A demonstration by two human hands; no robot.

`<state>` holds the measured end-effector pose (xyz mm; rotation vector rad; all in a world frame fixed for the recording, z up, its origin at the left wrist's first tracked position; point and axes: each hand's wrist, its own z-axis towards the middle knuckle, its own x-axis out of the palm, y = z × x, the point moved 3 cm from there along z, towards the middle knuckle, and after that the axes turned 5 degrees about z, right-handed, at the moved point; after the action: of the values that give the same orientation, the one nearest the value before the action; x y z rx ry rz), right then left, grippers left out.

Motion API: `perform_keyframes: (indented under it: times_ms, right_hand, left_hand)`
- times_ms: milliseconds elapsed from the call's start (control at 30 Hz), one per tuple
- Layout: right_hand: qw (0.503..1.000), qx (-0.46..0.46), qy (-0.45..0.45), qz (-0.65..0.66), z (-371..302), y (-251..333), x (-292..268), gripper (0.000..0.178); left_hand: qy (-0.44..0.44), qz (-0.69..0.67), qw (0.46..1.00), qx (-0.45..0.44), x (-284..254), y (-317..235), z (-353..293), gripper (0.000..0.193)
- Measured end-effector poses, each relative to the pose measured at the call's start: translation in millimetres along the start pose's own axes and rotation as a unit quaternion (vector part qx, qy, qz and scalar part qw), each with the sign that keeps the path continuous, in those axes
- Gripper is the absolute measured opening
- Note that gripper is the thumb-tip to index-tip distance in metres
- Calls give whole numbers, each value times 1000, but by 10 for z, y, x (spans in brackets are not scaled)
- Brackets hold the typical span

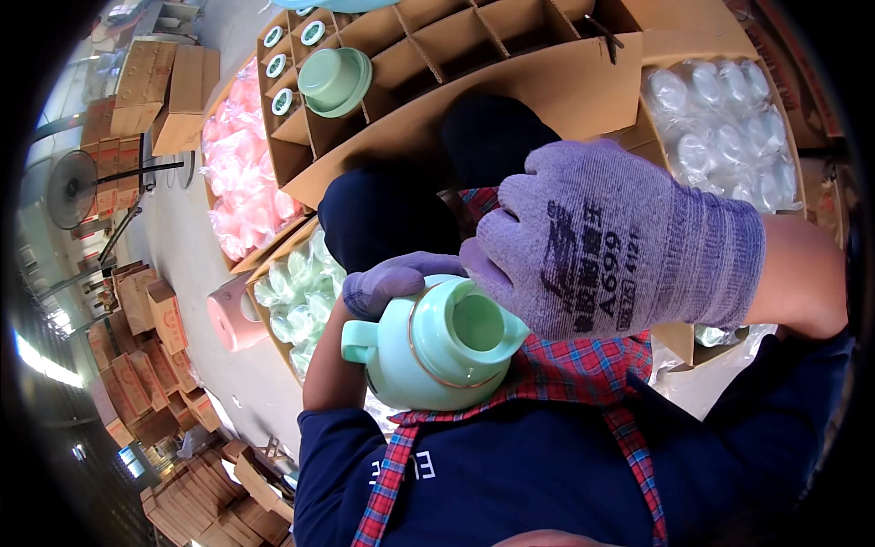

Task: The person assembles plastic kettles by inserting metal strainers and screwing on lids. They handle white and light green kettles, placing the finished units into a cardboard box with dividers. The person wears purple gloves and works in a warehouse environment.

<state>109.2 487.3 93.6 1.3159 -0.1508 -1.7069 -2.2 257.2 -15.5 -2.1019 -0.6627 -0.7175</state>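
Observation:
A mint-green vacuum jug point(428, 356) is tilted in front of my chest, its open mouth and spout facing up. It has a thin gold ring round the shoulder and a handle on the left. My left hand point(387, 284), in a purple knit glove, grips the jug from its far left side; most of its fingers are behind the body. My gloved right hand point(583, 242) is closed beside the jug's mouth, fingers curled. Whatever those fingers hold, if anything, is hidden under the hand.
A divided carton point(474, 96) stands ahead, with a green cup-shaped piece point(333, 82) and several round green-and-white tops in its cells. Around me are cartons of pink bagged pieces point(241, 164), green bagged pieces point(305, 292) and clear bagged pieces point(720, 123). A fan point(73, 190) stands far left.

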Motion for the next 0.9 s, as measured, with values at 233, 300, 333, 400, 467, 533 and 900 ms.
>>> perform_keyframes:
  times_ms: [233,300,333,400,467,533,900]
  right_hand:
    - [947,15,204,-250,48,171,-168,20]
    - [947,10,190,-259,-17,166,-149,24]
    - [948,17,196,-250,-50,156,-151,26]
    - [951,28,203,-231,-90,137,-152,31]
    - [950,57,216,-219,-122,136,-133,36]
    - [947,80,226,-213,-164,145,-124,38]
    - [947,155,189,-207,-302,198,-30,25]
  left_hand:
    - [-52,46,996,49,331,-175,-115,84]
    - [-77,108,989,65,303,-209,-156,83]
    - [-81,136,985,67,314,-243,-166,83]
    - [-114,159,978,79,376,-270,-204,83]
    - [-153,186,968,72,434,-300,-265,85]
    - [-213,218,950,70,518,-314,-277,96]
    - [-362,420,823,121,711,-271,-383,94]
